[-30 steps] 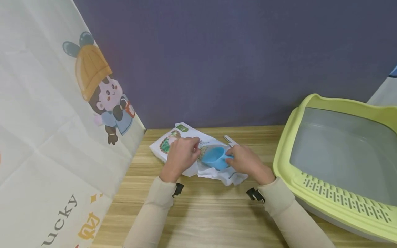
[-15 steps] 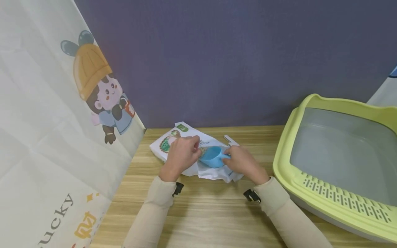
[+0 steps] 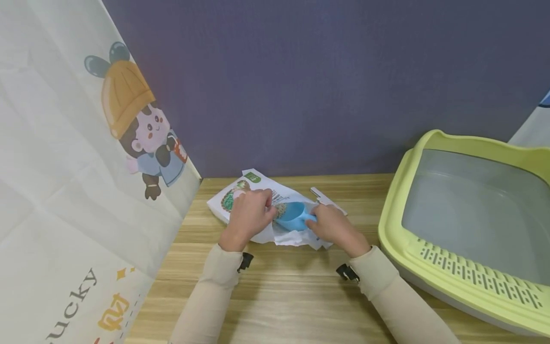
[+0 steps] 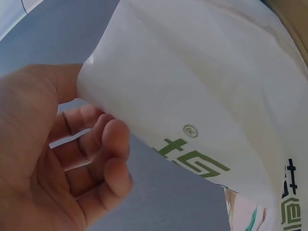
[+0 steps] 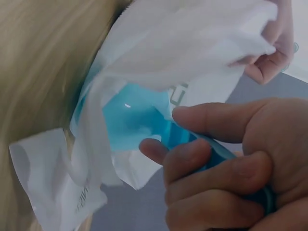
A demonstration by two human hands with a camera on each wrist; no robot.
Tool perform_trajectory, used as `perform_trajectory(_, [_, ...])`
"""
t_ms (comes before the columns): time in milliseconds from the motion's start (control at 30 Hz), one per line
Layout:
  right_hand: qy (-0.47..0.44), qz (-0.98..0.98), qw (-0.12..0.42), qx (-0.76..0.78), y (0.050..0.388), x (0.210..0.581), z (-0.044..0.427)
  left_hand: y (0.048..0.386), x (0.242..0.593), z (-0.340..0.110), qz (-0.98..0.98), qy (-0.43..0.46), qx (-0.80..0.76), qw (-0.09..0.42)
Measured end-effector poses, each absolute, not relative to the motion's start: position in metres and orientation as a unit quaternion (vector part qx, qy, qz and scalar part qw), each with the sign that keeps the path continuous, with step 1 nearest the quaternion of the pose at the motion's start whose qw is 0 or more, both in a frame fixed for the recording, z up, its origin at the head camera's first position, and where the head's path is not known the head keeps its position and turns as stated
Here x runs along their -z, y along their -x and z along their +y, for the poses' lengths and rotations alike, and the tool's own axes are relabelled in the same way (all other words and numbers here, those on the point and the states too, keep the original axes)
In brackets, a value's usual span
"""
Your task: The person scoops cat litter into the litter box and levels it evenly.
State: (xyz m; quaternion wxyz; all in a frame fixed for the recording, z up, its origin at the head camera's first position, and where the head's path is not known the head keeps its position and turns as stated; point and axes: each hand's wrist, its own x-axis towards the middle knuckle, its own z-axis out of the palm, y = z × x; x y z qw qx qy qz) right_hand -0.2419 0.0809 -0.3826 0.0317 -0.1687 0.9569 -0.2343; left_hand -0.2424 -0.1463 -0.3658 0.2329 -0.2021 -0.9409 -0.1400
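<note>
A white printed bag (image 3: 283,190) lies on its side on the wooden table, its torn mouth facing right. My left hand (image 3: 250,216) pinches the upper edge of that mouth; in the left wrist view the bag's film (image 4: 178,77) runs between thumb and fingers. With its fingers curled round the handle, my right hand (image 3: 335,226) holds a blue scoop (image 3: 294,218), whose bowl is inside the mouth. Tan pellets (image 3: 280,209) show at the scoop's left. Part of the bowl is covered by film in the right wrist view.
At the right stands a large grey litter tray with a lime-green rim (image 3: 395,196). A thin whitish-grey object (image 3: 319,193) lies behind my right hand. A dark blue panel (image 3: 301,86) rises behind the table, and a printed white curtain (image 3: 51,143) hangs at the left.
My right hand and the scoop have moved left, further into the bag's mouth. The lower flap of the bag has shifted left too. My left hand has barely moved.
</note>
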Motion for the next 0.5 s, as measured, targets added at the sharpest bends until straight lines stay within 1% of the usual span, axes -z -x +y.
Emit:
perform_trajectory(233, [0.165, 0.955, -0.004, 0.245, 0.228, 0.387, 0.065, 0.234, 0.363, -0.155, -0.93, 0.236, 0.148, 0.242])
perform_trajectory(367, [0.149, 0.958, -0.011, 0.244, 0.223, 0.39, 0.056, 0.229, 0.364, -0.16, -0.925, 0.245, 0.148, 0.249])
perform_trajectory(500, [0.139, 0.959, -0.019, 0.247, 0.216, 0.394, 0.047, 0.223, 0.364, -0.166, -0.927, 0.247, 0.144, 0.245])
